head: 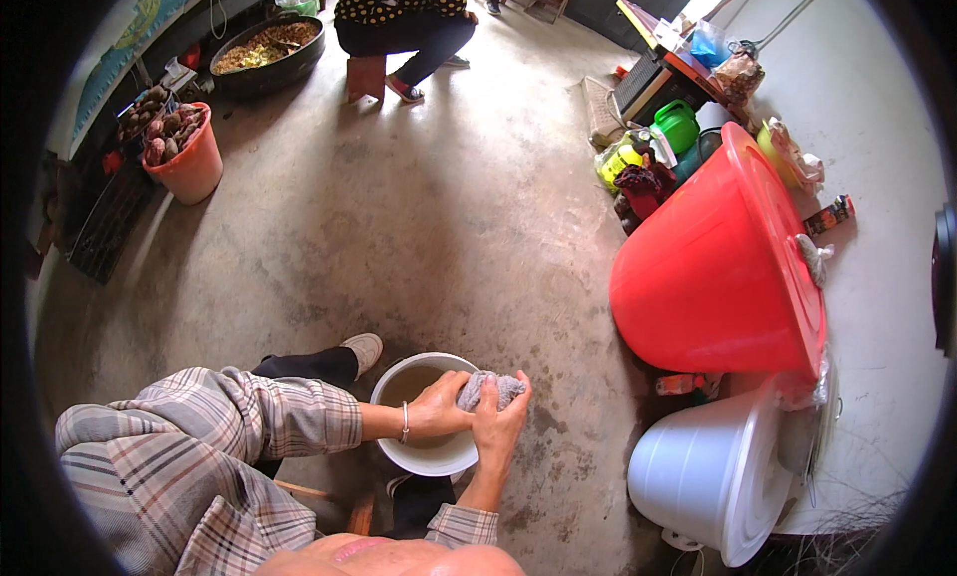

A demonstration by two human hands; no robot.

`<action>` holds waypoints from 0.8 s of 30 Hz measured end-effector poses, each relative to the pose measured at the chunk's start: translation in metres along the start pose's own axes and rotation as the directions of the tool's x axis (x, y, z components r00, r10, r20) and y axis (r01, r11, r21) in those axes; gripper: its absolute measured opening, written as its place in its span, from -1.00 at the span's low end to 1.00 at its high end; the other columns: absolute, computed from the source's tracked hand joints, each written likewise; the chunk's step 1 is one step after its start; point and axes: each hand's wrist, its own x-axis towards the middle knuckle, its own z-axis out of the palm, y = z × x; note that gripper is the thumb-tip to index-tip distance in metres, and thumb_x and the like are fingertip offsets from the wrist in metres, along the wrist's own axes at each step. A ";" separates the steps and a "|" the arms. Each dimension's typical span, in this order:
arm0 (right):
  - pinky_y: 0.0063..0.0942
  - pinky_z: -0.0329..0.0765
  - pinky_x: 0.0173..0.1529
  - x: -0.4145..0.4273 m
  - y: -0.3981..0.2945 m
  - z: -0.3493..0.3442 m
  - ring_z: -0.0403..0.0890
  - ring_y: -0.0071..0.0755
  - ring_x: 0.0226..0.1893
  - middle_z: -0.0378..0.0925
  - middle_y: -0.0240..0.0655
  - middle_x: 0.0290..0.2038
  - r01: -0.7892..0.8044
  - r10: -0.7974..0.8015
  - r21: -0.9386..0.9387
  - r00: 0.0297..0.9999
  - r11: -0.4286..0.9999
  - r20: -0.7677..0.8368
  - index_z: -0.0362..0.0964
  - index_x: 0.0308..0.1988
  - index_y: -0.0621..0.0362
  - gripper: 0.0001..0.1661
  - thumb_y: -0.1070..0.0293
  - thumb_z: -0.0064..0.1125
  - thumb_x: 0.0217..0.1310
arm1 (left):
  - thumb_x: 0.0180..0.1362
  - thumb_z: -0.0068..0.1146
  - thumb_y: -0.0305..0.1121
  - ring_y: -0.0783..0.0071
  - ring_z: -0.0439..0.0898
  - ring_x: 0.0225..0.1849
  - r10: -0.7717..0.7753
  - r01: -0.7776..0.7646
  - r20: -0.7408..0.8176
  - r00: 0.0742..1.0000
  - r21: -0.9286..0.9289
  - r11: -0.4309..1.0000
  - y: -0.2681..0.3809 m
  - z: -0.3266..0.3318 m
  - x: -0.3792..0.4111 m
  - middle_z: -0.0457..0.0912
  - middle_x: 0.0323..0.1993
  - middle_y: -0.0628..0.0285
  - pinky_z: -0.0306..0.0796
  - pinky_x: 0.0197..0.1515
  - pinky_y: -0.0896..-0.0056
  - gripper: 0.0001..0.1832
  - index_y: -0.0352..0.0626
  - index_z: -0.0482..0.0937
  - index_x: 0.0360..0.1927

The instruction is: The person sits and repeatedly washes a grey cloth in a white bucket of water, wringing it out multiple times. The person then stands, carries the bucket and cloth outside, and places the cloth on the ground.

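A grey towelling cloth (499, 388) is bunched up between my two hands. My left hand (439, 408), with a bracelet at the wrist, grips its near side. Around the other side close the fingers and thumb of my right hand (496, 425). Both hands are above the right part of a white bucket (386, 450) on the floor. Cloudy water (407, 385) stands in the bucket, its depth hidden. My forearms and hands cover part of the rim.
A large red lidded tub (695, 277) and a white lidded tub (691, 464) stand to the right. At the upper left are a bucket of tubers (187, 161) and a wide black basin (262, 75). Another person (404, 15) sits low on a stool (365, 77).
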 end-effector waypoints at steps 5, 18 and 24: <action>-0.19 0.41 0.04 0.002 0.004 -0.001 0.49 0.11 -0.03 0.43 0.16 -0.05 0.056 -0.060 -0.045 0.993 0.997 -0.101 0.16 0.15 0.29 -0.28 0.08 0.16 0.12 | -0.17 0.39 -0.06 0.14 0.43 0.07 0.093 -0.094 -0.036 0.995 -0.005 0.996 -0.003 -0.003 0.007 0.41 -0.01 -0.07 0.31 0.12 0.25 -0.23 -0.30 0.36 0.06; -0.30 0.40 0.05 0.006 0.004 -0.012 0.48 -0.14 -0.03 0.43 0.00 -0.03 0.108 -0.084 0.160 0.985 0.981 -0.150 0.26 0.07 0.33 -0.39 0.14 0.18 0.17 | 0.07 0.26 -0.28 0.48 0.52 -0.13 -0.083 0.136 0.119 0.989 -0.557 0.820 0.007 -0.020 0.022 0.57 -0.16 0.17 0.39 -0.08 0.45 -0.50 -0.32 0.40 0.02; -0.32 0.36 0.12 0.006 0.006 -0.011 0.44 -0.17 0.02 0.38 -0.01 0.02 0.088 -0.076 0.250 0.996 0.964 -0.055 0.18 0.13 0.34 -0.28 0.21 0.28 0.09 | 0.13 0.18 -0.28 0.55 0.49 -0.21 -0.185 0.217 0.114 0.976 -0.577 0.787 0.008 -0.023 0.023 0.55 -0.21 0.25 0.36 -0.22 0.51 -0.58 -0.24 0.41 0.02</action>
